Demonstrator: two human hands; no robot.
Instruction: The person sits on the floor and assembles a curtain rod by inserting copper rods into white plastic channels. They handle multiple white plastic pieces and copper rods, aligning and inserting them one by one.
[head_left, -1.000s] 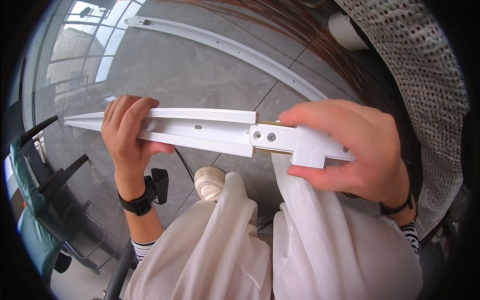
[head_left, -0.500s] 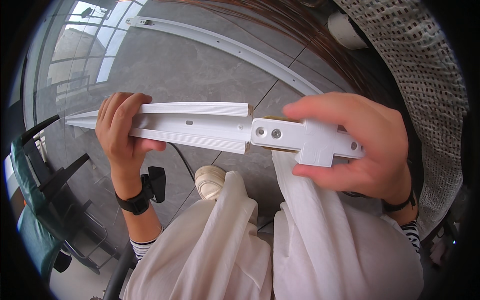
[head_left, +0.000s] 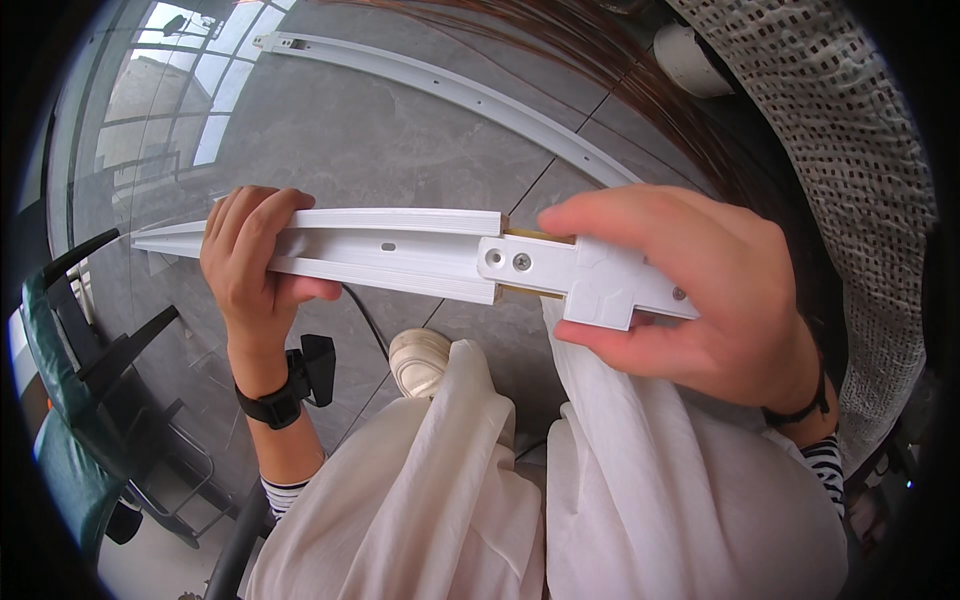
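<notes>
The right hand [head_left: 735, 285] partly hides the white connector [head_left: 598, 285] it pinches; the left hand [head_left: 245, 252] wraps the white rail [head_left: 430, 262]

Indoor room; from where I stand, home or shop cannot be settled. Evidence: large grey floor tiles [head_left: 340, 150], glossy, with dark joints; bright window panes [head_left: 210, 138], direct or reflected unclear; teal-covered armchair [head_left: 65, 372] at left; openwork cloth [head_left: 838, 140] draped at right.
</notes>
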